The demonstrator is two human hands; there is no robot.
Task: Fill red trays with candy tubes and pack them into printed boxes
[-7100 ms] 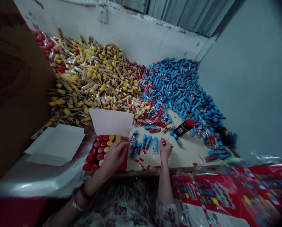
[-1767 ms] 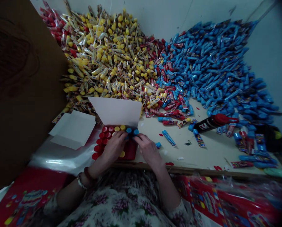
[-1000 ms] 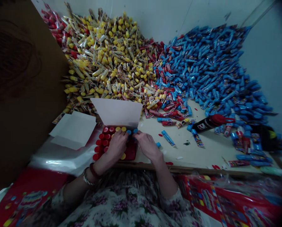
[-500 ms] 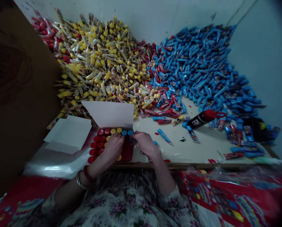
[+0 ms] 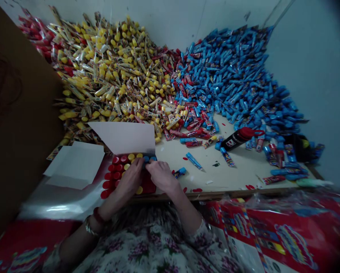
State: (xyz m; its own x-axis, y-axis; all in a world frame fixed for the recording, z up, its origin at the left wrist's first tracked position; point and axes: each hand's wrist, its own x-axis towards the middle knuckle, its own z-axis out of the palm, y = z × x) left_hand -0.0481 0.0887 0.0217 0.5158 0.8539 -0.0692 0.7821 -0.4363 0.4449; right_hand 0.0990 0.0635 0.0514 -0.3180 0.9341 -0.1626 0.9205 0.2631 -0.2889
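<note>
A red box (image 5: 148,186) sits at the table's near edge with its white flap (image 5: 123,137) raised. Tubes stand in it, caps up: red caps (image 5: 113,176) on the left, yellow ones (image 5: 131,156) in the middle, blue ones (image 5: 146,159) on the right. My left hand (image 5: 131,178) lies over the standing tubes with bent fingers. My right hand (image 5: 160,176) is beside it, fingers pinched. The fingertips of both hands meet at the blue-capped tubes in the box's far right corner. A loose blue tube (image 5: 180,172) lies just right of my right hand.
Behind the box rise a yellow tube pile (image 5: 113,76) and a blue tube pile (image 5: 238,83), with red tubes (image 5: 192,127) between them. A dark bottle (image 5: 237,137) lies on the table (image 5: 232,174). White card (image 5: 76,168) lies on the left, by a brown board (image 5: 16,113). Red printed packs (image 5: 272,235) are near me.
Earlier my right hand was out on the table by a row of loose blue tubes; that row is gone, blue caps now stand in the box, and both hands have closed in on them.
</note>
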